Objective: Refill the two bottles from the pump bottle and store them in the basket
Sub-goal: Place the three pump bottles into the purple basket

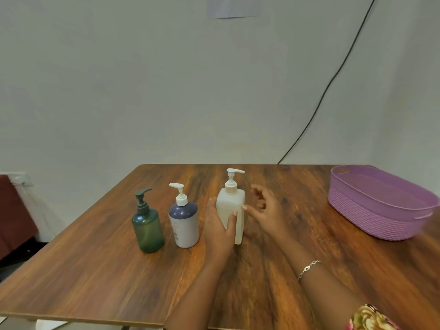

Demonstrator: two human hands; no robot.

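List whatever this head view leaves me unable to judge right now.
Fill level of the white pump bottle: head view, opaque wall, left hand covers its lower side.
Its fingers behind that bottle: hidden by it.
Label on the purple-topped bottle: too small, blurred.
Right end of the purple basket: blurred, meets the frame edge.
Thumb of the right hand: motion blur; contact with the bottle unclear.
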